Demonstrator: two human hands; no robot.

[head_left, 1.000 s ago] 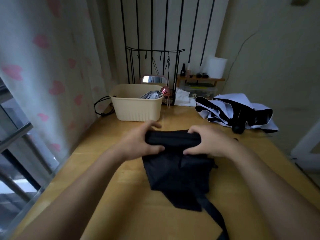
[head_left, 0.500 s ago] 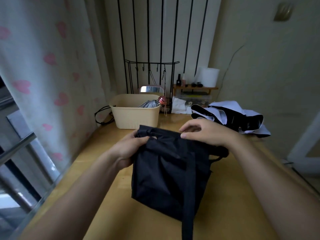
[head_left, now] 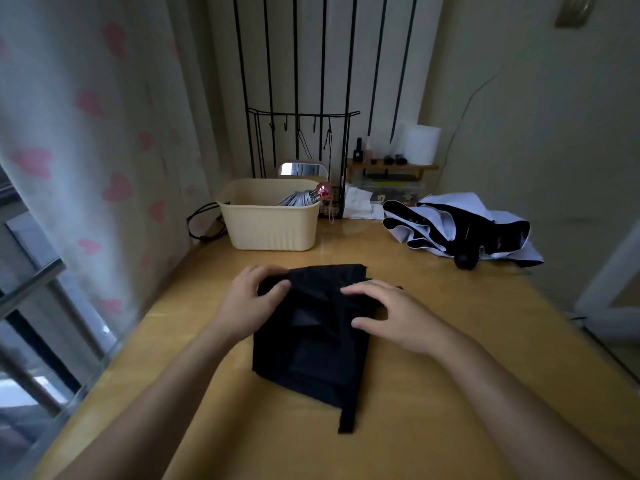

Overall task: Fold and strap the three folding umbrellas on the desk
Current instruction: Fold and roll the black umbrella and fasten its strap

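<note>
A black folding umbrella (head_left: 311, 344) lies collapsed and loose on the wooden desk (head_left: 450, 341), its strap (head_left: 347, 415) trailing toward me. My left hand (head_left: 252, 303) grips the umbrella's far left end, thumb and fingers curled round the bundled fabric. My right hand (head_left: 391, 317) rests on the canopy's right side with fingers spread and nearly straight. A second umbrella (head_left: 460, 226), white outside and black inside, lies unfolded at the back right with its round black handle (head_left: 465, 260) facing me. A third umbrella (head_left: 304, 197), silvery with a pink handle, sits in the cream basket (head_left: 270, 226).
A black wire rack (head_left: 301, 140), a small mirror (head_left: 302, 169), a wooden shelf (head_left: 391, 166) with bottles and a white roll (head_left: 420, 144) line the desk's back. A heart-print curtain (head_left: 104, 133) hangs on the left, beside a window rail. A black cord (head_left: 204, 223) lies by the basket.
The black canopy, lifted half a second ago, now lies flatter on the desk. My right hand slid from the top edge to the canopy's right side and opened. My left hand kept its grip.
</note>
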